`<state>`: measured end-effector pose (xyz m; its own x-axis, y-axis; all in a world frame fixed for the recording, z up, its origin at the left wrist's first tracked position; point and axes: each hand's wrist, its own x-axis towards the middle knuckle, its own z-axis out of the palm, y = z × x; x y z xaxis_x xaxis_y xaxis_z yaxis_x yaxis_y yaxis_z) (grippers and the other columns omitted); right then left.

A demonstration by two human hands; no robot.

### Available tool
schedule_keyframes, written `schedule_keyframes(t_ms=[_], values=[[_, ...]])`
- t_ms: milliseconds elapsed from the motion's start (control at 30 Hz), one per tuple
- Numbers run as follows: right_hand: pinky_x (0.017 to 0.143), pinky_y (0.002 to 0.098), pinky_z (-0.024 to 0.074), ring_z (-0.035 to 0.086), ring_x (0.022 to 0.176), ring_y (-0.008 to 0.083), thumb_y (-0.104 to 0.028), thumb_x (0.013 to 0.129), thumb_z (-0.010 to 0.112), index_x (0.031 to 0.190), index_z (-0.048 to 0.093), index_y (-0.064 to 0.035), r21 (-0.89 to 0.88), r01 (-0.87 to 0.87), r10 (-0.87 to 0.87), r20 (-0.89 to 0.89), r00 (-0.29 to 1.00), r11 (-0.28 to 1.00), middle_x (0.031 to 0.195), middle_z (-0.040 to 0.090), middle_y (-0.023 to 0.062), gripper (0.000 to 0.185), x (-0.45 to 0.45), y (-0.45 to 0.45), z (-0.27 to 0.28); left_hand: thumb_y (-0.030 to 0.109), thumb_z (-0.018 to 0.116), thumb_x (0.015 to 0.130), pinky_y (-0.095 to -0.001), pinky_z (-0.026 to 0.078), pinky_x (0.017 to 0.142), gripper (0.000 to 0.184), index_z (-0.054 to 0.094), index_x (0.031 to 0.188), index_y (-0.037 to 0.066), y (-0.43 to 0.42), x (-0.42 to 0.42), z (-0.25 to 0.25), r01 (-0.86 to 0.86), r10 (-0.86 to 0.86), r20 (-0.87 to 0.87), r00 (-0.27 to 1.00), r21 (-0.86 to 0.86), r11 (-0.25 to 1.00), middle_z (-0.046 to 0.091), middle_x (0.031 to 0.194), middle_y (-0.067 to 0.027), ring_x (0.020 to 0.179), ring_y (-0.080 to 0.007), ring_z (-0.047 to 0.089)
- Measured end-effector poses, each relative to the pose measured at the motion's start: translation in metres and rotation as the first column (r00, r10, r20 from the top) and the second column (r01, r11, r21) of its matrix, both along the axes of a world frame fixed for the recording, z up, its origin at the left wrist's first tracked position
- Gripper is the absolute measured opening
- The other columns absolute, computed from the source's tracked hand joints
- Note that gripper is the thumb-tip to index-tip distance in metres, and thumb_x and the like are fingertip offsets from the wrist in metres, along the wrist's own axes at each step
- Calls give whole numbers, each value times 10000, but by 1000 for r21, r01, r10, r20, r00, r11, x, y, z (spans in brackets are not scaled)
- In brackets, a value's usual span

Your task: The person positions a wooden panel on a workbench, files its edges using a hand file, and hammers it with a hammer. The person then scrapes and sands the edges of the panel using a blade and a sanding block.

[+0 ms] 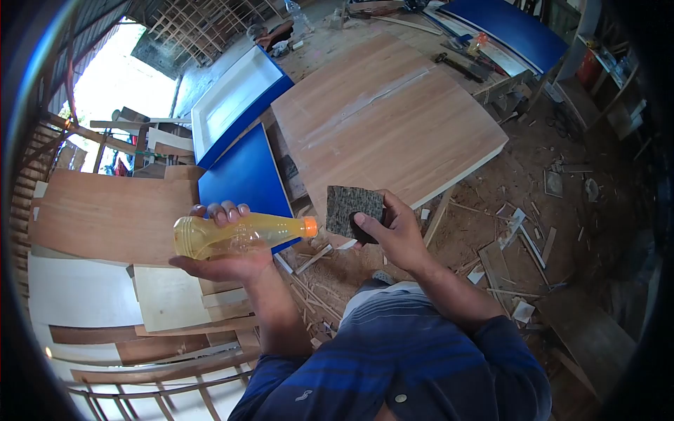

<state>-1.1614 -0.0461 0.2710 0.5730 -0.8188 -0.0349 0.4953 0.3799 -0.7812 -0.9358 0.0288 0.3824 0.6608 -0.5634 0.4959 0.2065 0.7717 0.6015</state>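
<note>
While left grip (226, 247) snug around 1 bottle (270, 228), right grip (394, 233) on 1 pad (345, 205), slim gap between, panel edge (467, 168) beyond.

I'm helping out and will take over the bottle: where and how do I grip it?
Probably by the narrow neck, from the far side: the bottle lies sideways across the left hand, which wraps the wider body, while the dark pad in the right hand crowds the orange cap.

Floor (484, 184) right of hands (400, 235): scattered wood strips (531, 247), white offcuts (523, 311). Wooden surface (421, 133) beyond hands: pale streaks (393, 88) along top.
</note>
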Motion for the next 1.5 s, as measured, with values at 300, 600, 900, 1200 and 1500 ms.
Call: schedule_keyframes(t_ms=[300, 600, 900, 1200, 1500], values=[[731, 301, 669, 716, 932, 141, -73, 1038, 669, 1360, 512, 70, -54, -69, 70, 9, 998, 996, 1103, 687, 128, 385, 7, 11, 29, 907, 398, 900, -429, 524, 641, 889, 645, 1006, 59, 7, 6, 9, -140, 154, -161, 975, 90, 986, 612, 749, -93, 640, -256, 627], [726, 293, 665, 713, 964, 139, -66, 1041, 661, 1365, 514, 62, -50, -92, 94, 33, 995, 994, 1145, 684, 122, 378, 12, 15, 32, 888, 444, 888, -390, 513, 613, 870, 665, 953, 49, 13, 18, 9, -18, 28, -162, 986, 61, 998, 608, 714, -88, 631, -241, 636], [712, 289, 661, 709, 942, 136, -53, 1041, 652, 1354, 511, 65, -63, -80, 81, 10, 997, 995, 1141, 683, 124, 363, 18, 18, 26, 874, 427, 904, -359, 485, 567, 857, 650, 930, 47, 8, 26, 0, 26, -14, -148, 989, 77, 997, 588, 670, -72, 574, -216, 603], [621, 272, 600, 697, 759, 104, -34, 1033, 641, 1331, 526, 60, -91, -54, 49, -50, 998, 994, 1003, 709, 95, 334, 30, 19, 24, 849, 377, 946, -358, 497, 560, 853, 640, 949, 38, 1, 40, -9, 117, -116, -54, 992, 17, 993, 601, 673, -81, 562, -214, 598], [590, 292, 604, 683, 768, 120, -32, 1022, 646, 1292, 551, 59, -100, -52, 40, -119, 992, 994, 985, 701, 95, 299, 46, 15, 17, 813, 422, 955, -366, 514, 573, 804, 653, 962, 43, -15, 59, -27, 192, -192, 19, 981, -2, 981, 636, 704, -84, 598, -221, 621]])
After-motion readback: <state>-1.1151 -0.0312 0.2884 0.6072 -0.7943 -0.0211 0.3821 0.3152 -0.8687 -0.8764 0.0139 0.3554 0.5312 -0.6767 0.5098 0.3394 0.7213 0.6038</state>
